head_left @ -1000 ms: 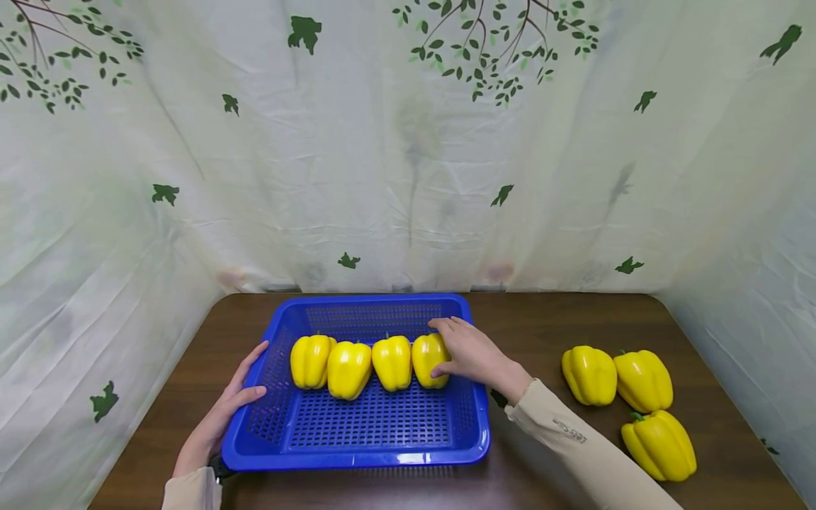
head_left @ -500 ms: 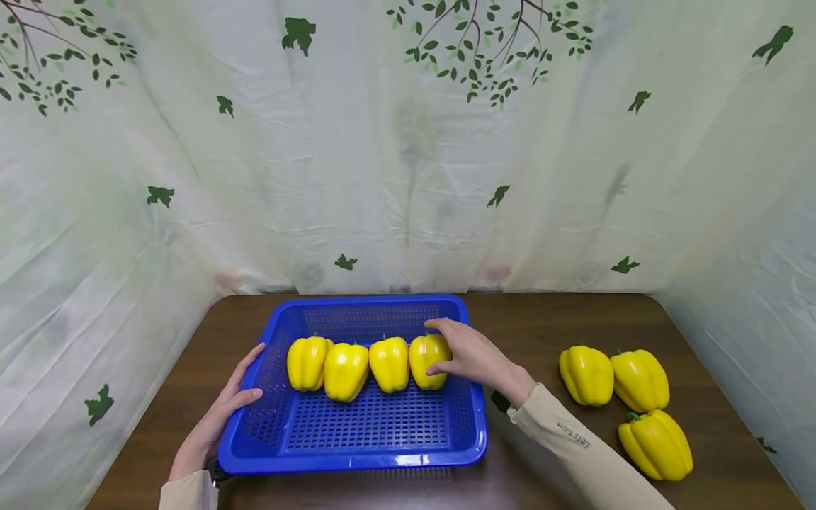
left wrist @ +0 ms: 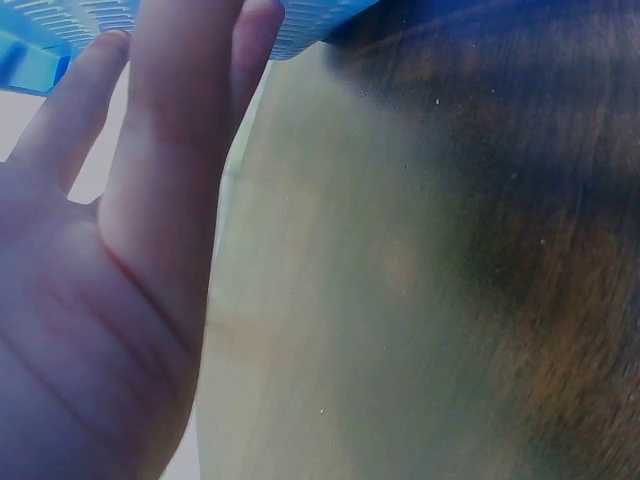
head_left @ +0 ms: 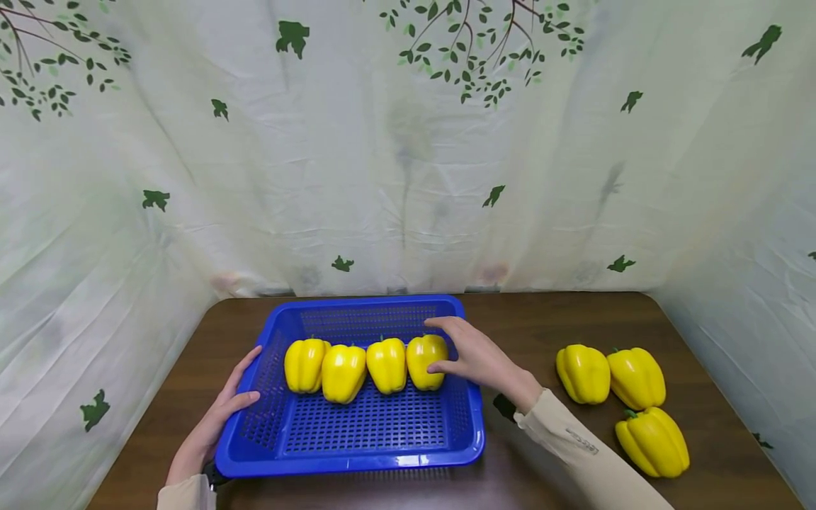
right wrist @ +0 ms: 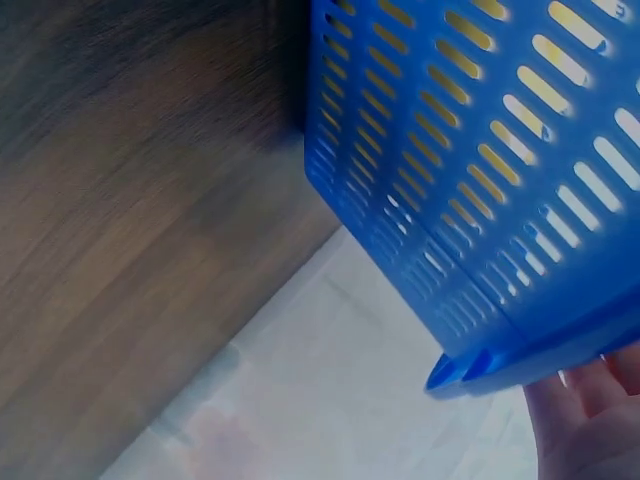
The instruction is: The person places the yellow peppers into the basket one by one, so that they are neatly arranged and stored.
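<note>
A blue slotted plastic basket stands on the table. Inside it four-lobed yellow bell peppers lie in a side-by-side row: the leftmost bell pepper, two middle bell peppers, and the rightmost bell pepper. My left hand rests against the basket's left side, fingers and thumb spread; in the left wrist view its fingertips meet the outer wall. Over the right rim reaches my right hand, thumb and fingers apart around the rightmost pepper. Whether they touch it is hard to tell.
Three more yellow bell peppers sit on the right of the brown table: two behind and one in front. A pale leaf-patterned curtain hangs behind and at both sides.
The whole view has shifted slightly left. My right hand has eased a little to the right relative to the rightmost bell pepper, baring more of it. The left hand stays at the basket.
</note>
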The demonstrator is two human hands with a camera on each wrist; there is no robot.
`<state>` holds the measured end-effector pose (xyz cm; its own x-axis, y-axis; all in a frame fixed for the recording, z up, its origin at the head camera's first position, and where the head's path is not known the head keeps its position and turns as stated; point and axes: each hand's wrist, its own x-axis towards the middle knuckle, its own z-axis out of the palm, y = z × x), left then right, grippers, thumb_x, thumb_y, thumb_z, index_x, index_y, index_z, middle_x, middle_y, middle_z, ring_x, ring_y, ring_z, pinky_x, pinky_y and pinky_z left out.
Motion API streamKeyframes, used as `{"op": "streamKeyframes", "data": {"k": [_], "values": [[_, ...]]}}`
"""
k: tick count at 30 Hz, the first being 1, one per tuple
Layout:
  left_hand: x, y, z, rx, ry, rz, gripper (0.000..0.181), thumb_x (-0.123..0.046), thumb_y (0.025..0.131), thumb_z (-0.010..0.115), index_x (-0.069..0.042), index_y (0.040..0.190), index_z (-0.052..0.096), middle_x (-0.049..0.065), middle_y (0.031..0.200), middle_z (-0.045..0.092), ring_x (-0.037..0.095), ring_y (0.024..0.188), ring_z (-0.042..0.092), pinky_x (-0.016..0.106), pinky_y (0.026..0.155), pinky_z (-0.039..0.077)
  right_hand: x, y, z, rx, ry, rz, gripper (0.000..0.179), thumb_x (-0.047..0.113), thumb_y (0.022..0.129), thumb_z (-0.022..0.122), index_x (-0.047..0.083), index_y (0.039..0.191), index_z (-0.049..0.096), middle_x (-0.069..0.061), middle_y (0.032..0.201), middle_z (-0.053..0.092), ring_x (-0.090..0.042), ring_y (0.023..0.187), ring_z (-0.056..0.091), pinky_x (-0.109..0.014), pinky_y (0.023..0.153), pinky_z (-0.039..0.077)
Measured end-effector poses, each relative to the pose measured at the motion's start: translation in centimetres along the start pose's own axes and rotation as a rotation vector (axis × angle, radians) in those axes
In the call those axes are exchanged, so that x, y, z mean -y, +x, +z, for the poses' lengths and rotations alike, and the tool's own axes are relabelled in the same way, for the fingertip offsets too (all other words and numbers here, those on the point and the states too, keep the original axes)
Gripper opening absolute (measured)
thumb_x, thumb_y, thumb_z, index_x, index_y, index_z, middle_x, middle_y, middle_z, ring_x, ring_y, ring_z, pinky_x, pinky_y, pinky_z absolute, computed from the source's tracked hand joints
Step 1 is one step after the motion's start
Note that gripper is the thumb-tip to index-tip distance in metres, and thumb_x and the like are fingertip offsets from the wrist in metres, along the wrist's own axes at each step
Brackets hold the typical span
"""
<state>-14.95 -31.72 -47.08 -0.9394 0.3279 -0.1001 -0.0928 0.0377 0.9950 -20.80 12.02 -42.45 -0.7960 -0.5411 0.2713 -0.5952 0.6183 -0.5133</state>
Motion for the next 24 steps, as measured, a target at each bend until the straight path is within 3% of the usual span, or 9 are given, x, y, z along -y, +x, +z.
{"op": "streamKeyframes", "data": {"k": [9, 24], "values": [[0.0, 0.0, -0.1, -0.003, 0.006, -0.01, 0.066, -0.018, 0.098, 0.036, -0.038, 0.152, 0.005, 0.012, 0.147, 0.002, 0.028, 0.116, 0.041, 0.048, 0.087, 0.044, -0.6, -1.9, -1.1, -0.077, 0.074, 0.053, 0.071, 0.028, 0.078, 0.08, 0.008, 0.138, 0.047, -0.013, 0.136, 0.049, -0.029, 0.122, 0.047, -0.048, 0.099, 0.04], [-0.2, 0.0, -0.1, -0.007, 0.013, -0.021, 0.066, -0.02, 0.098, 0.038, -0.038, 0.152, 0.004, 0.015, 0.149, 0.0, 0.03, 0.117, 0.039, 0.049, 0.088, 0.044, -2.2, -5.7, -2.8, -0.191, 0.132, 0.096, 0.074, 0.027, 0.079, 0.078, 0.008, 0.142, 0.042, -0.009, 0.14, 0.046, -0.029, 0.127, 0.044, -0.053, 0.098, 0.038]]}}
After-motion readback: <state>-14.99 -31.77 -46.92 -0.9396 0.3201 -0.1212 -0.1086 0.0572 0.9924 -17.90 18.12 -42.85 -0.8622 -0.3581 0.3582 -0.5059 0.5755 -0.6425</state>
